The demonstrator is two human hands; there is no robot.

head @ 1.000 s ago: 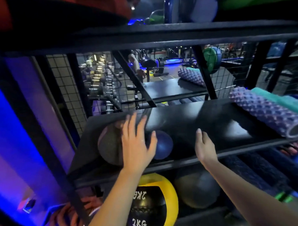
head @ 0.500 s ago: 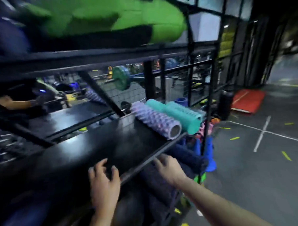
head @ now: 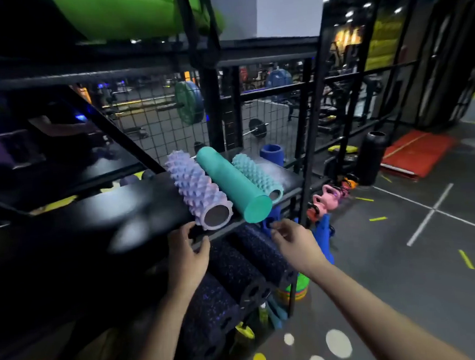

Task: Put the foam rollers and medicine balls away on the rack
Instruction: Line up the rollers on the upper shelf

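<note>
On the middle shelf point(head: 139, 208) of the rack point(head: 307, 127), a lilac spiked foam roller point(head: 196, 187) lies with its hollow end at the front lip. A smooth teal foam roller point(head: 231, 182) touches its right side, and a teal spiked foam roller point(head: 255, 173) lies beyond that. Black speckled foam rollers point(head: 234, 264) lie one tier below the lilac roller. The left hand point(head: 189, 254) is just below the lilac roller's end, fingers curled at the shelf lip. I cannot tell whether they grip it. The right hand point(head: 295, 245) hovers lower right of the lilac roller, fingers loosely bent and holding nothing.
</note>
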